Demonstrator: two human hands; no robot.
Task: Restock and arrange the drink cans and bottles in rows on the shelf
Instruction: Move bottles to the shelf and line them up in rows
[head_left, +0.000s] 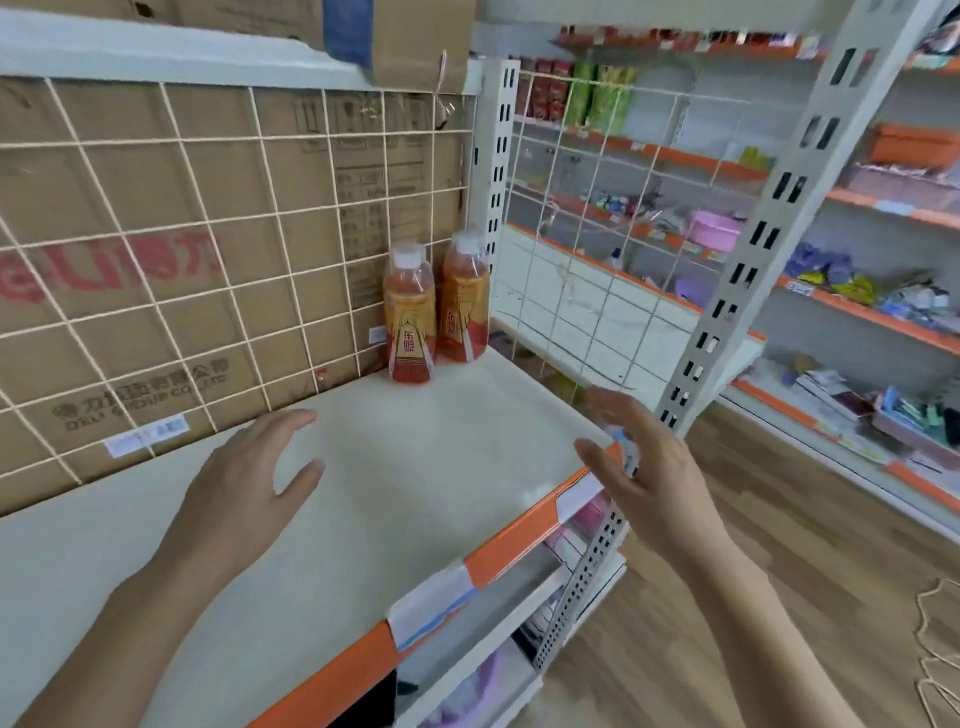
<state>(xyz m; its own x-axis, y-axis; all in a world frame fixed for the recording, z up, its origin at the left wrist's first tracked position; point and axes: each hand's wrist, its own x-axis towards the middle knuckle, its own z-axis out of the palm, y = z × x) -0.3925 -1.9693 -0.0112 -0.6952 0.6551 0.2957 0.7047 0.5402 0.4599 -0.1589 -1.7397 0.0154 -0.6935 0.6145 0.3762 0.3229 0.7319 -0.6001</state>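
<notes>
Two orange drink bottles with white caps stand upright side by side in the far right corner of the white shelf (395, 467): the left bottle (409, 317) slightly nearer, the right bottle (464, 301) against the wire side grid. My left hand (244, 488) hovers over the shelf with fingers spread, holding nothing. My right hand (644, 467) is at the shelf's front right corner, fingers straight, blurred and empty. Both hands are well short of the bottles.
A wire grid (208, 270) backs the shelf with a cardboard box (130, 234) behind it. The shelf's front edge (514, 540) is orange with price labels. A grey upright post (753, 249) stands at the right. Stocked shelves (857, 306) line the aisle beyond, over wooden floor.
</notes>
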